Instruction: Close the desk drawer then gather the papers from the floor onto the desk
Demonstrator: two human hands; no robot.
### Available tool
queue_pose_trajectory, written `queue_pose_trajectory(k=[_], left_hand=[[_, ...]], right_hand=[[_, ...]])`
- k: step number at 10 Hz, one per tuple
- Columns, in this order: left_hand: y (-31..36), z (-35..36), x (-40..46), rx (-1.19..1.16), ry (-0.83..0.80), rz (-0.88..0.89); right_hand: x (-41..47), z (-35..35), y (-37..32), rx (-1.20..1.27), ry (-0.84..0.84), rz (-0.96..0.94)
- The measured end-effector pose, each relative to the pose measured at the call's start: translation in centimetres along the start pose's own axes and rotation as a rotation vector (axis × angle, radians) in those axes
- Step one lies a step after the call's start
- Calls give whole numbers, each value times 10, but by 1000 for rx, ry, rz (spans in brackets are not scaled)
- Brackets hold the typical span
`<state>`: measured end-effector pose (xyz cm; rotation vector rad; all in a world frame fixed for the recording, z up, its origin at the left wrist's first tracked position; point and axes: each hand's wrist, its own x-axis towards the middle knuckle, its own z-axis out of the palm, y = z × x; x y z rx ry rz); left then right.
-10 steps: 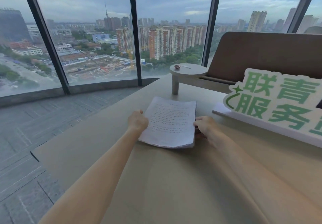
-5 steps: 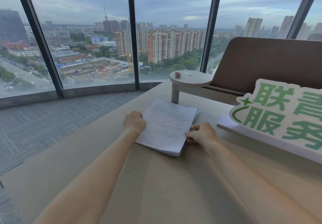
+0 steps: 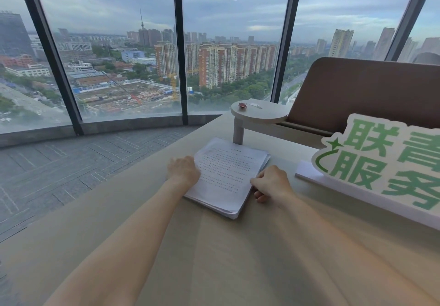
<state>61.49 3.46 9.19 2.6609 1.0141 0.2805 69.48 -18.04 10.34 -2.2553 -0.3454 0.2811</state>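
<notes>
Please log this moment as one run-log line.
stage: papers on desk | left hand: on stack's left edge | right hand: at right edge | paper stack: flat

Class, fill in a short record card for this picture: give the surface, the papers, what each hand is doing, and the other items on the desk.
surface: pale desk, by tall windows
papers: one stack of printed sheets lying flat on the desk
left hand: curled at the stack's left edge
right hand: curled at the stack's right edge
other items: green and white sign to the right; small round raised shelf behind the stack
floor: grey carpet, no papers in view
drawer: not in view
</notes>
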Motion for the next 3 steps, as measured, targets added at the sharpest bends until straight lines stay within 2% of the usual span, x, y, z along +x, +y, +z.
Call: queue_pose_trajectory(k=[2,3], left_hand=[[-2,-9,-14,-56,18,73],[-1,-18,-23,-109,60,108]], right_hand=[[-6,-3,0,-226,102,-120],[-8,-4,4,-236,120,-126]])
